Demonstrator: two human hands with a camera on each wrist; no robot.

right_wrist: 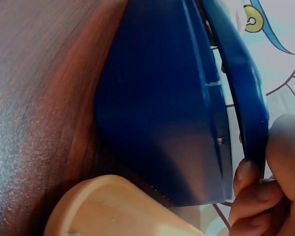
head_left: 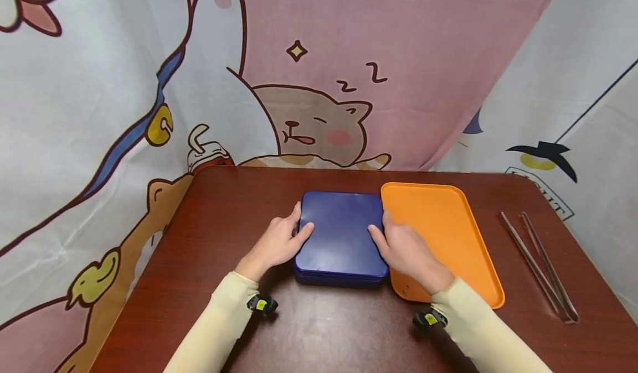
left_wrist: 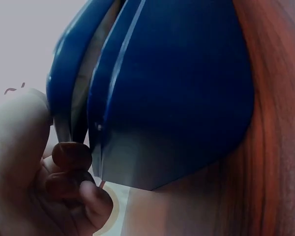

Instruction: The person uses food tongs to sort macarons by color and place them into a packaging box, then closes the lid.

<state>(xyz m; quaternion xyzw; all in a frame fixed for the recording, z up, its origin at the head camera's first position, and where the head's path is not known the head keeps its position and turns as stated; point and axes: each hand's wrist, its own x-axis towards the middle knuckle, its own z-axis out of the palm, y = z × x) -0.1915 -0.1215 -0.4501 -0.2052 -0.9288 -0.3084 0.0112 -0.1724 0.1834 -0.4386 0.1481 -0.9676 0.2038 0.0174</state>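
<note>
A dark blue, rounded rectangular box sits on the brown table, its smooth lid [head_left: 343,232] facing up. Both hands grip this lid from opposite sides. My left hand [head_left: 279,239] has its thumb on the top and its fingers curled under the left edge. On the right edge, my right hand [head_left: 406,251] holds the lid the same way. Between the lid [left_wrist: 64,78] and the box body [left_wrist: 177,83] a narrow gap shows in the left wrist view. The right wrist view also has the lid [right_wrist: 246,93] standing off the body [right_wrist: 152,108]. What lies inside is hidden.
Close along the box's right side lies an orange tray [head_left: 441,223], partly under my right forearm. Metal tongs [head_left: 570,313] rest farther right on the table [head_left: 224,207], arms spread and pointing away. A cartoon-printed cloth [head_left: 399,24] hangs behind the table and along its sides.
</note>
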